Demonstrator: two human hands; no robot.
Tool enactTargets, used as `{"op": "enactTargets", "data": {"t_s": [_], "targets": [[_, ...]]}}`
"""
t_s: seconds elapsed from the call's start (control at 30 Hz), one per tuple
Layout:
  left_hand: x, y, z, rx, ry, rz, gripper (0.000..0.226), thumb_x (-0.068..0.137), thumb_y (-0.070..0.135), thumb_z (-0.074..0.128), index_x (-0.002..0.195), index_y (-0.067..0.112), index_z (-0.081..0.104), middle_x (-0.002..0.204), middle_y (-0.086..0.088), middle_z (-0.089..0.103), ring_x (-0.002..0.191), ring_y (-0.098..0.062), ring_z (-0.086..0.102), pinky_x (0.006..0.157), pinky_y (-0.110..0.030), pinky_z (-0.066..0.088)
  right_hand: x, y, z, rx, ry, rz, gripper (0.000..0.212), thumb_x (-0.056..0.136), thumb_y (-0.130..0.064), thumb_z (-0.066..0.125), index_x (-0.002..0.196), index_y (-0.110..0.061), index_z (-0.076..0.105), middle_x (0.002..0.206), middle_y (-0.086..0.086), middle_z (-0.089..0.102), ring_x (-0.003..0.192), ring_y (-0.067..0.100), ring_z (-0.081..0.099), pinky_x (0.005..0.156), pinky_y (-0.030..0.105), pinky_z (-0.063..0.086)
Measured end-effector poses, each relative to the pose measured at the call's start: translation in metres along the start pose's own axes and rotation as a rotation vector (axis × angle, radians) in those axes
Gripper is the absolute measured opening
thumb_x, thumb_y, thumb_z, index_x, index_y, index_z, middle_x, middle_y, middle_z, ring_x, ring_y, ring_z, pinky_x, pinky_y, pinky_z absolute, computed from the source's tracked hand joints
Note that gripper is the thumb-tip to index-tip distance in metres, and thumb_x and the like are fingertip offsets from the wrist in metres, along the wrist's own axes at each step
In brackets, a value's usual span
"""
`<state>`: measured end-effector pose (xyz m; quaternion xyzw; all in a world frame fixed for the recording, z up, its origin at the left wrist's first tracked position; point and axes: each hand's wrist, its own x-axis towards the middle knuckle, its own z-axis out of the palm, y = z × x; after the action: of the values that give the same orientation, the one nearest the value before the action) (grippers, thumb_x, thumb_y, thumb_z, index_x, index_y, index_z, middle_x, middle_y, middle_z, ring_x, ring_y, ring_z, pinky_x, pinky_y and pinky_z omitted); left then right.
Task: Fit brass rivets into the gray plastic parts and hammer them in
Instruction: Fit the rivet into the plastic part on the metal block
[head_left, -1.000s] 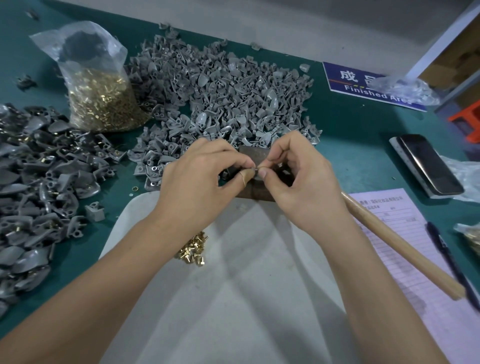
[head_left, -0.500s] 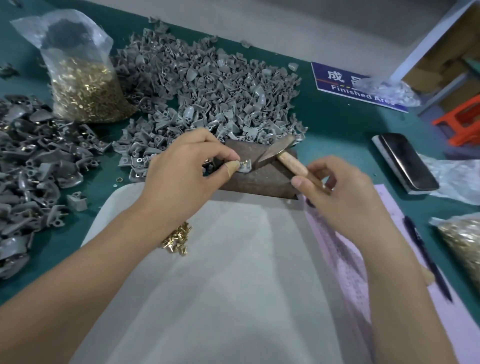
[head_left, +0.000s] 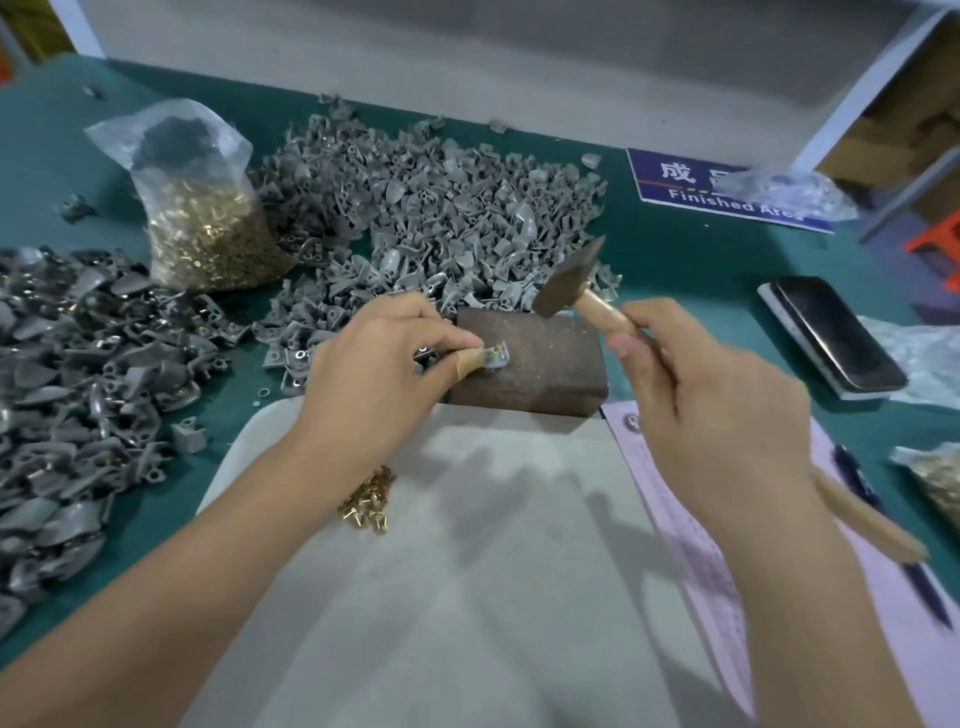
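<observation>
Head view: left fingers (head_left: 457, 345) pinch gray part (head_left: 493, 357) on block (head_left: 535, 364).

Gray plastic parts (head_left: 415, 218) heaped on teal counter (head_left: 675, 270); brass rivets (head_left: 369, 501) gold; rusty brown block (head_left: 540, 358); blue sign (head_left: 691, 192), white lettering.

2 bare forearms, no sleeves, tan bandage (head_left: 466, 362) wrapping left thumb
</observation>
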<state>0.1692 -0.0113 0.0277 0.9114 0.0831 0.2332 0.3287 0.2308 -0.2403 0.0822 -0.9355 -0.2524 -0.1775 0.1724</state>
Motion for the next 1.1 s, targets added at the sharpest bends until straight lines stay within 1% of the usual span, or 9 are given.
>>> {"op": "enactTargets", "data": {"t_s": [0.07,0.27,0.4,0.57,0.67,0.77,0.9,1.0,1.1], "targets": [[0.000,0.001,-0.001,0.091,0.027,0.053,0.012,0.089,0.047,0.071,0.097,0.041,0.078,0.089,0.019,0.061,0.093,-0.004,0.053,0.066,-0.034,0.048,-0.002,-0.005,0.006,0.025,-0.065,0.003,0.034,0.103,-0.053,0.027,0.107,-0.031,0.052,0.066,-0.010,0.052,0.062,0.030,0.051,0.051,0.032,0.025],[0.001,0.004,0.001,0.180,0.065,0.134,0.012,0.091,0.041,0.071,0.096,0.035,0.080,0.090,0.017,0.062,0.091,-0.008,0.054,0.060,-0.033,0.047,-0.009,-0.010,0.010,0.062,0.031,0.017,0.022,0.103,-0.052,0.039,0.111,-0.036,0.052,0.053,-0.017,0.031,0.055,0.024,0.033,0.050,0.033,0.026],[0.002,0.004,0.002,0.205,0.061,0.162,0.016,0.093,0.042,0.068,0.097,0.033,0.080,0.092,0.016,0.063,0.091,-0.008,0.055,0.057,-0.026,0.036,-0.012,-0.014,0.012,0.093,0.094,0.014,0.024,0.105,-0.050,0.041,0.119,-0.040,0.057,0.063,-0.009,0.058,0.058,0.033,0.058,0.050,0.032,0.031],[0.003,0.001,0.001,0.213,0.055,0.183,0.015,0.093,0.042,0.068,0.097,0.033,0.080,0.092,0.016,0.064,0.089,-0.009,0.054,0.056,-0.016,0.027,-0.013,-0.020,0.018,0.137,0.128,-0.018,0.027,0.103,-0.046,0.046,0.124,-0.041,0.063,0.070,-0.003,0.068,0.059,0.033,0.061,0.049,0.030,0.032],[0.003,0.000,0.001,0.217,0.059,0.182,0.015,0.093,0.042,0.068,0.096,0.033,0.080,0.091,0.016,0.064,0.089,-0.009,0.054,0.054,-0.023,0.028,-0.014,-0.021,0.022,0.102,0.089,-0.048,0.028,0.103,-0.046,0.047,0.122,-0.040,0.067,0.068,-0.003,0.068,0.059,0.032,0.063,0.049,0.029,0.030],[0.004,0.001,0.001,0.215,0.063,0.183,0.011,0.091,0.041,0.071,0.094,0.034,0.080,0.089,0.016,0.064,0.088,-0.010,0.055,0.055,-0.025,0.030,-0.013,-0.020,0.022,0.152,0.193,0.001,0.028,0.103,-0.044,0.049,0.125,-0.039,0.066,0.074,-0.004,0.071,0.062,0.029,0.063,0.049,0.029,0.033],[0.004,0.001,0.000,0.213,0.056,0.187,0.012,0.092,0.041,0.071,0.095,0.034,0.080,0.090,0.016,0.064,0.089,-0.011,0.055,0.055,-0.026,0.033,-0.015,-0.021,0.024,0.116,0.092,-0.028,0.027,0.103,-0.046,0.048,0.123,-0.042,0.065,0.070,-0.003,0.069,0.060,0.032,0.063,0.048,0.029,0.031],[0.004,0.000,0.000,0.211,0.055,0.200,0.015,0.092,0.043,0.068,0.095,0.034,0.080,0.090,0.016,0.065,0.089,-0.010,0.056,0.054,-0.026,0.037,-0.014,-0.020,0.022,0.141,0.242,0.053,0.026,0.104,-0.043,0.049,0.124,-0.040,0.066,0.070,-0.005,0.069,0.059,0.020,0.055,0.047,0.022,0.021],[0.005,0.001,0.001,0.215,0.064,0.208,0.015,0.092,0.041,0.069,0.096,0.033,0.080,0.090,0.015,0.065,0.089,-0.013,0.057,0.054,-0.027,0.039,-0.012,-0.022,0.024,0.151,0.196,0.040,0.026,0.106,-0.043,0.047,0.125,-0.039,0.064,0.070,-0.004,0.068,0.059,0.023,0.056,0.049,0.028,0.031]]}}
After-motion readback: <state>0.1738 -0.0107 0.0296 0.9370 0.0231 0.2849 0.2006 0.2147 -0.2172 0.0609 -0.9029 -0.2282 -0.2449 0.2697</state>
